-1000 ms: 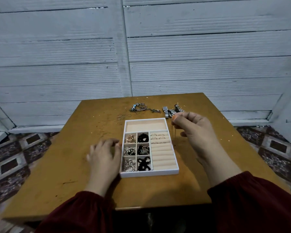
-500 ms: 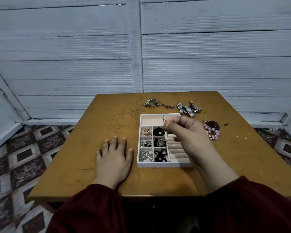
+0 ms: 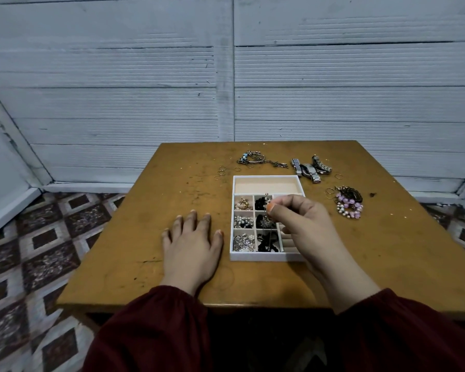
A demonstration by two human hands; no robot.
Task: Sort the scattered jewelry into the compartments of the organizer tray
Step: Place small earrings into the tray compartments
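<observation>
The right hand [image 3: 298,218] pinches a thin dangling chain piece [image 3: 266,200] between thumb and forefinger, its other fingers curled, above the middle small cells of the organizer tray [image 3: 263,256] — likely so it drops straight in without snagging a divider. The left hand [image 3: 192,244] rests flat on the table [image 3: 134,237] just beside the tray's left wall, fingers straight and slightly apart, apparently bracing. Watches [image 3: 310,169], beaded bracelets [image 3: 348,204] and loose rings [image 3: 222,171] lie past the far and right rims — reaching them means crossing over the tray.
</observation>
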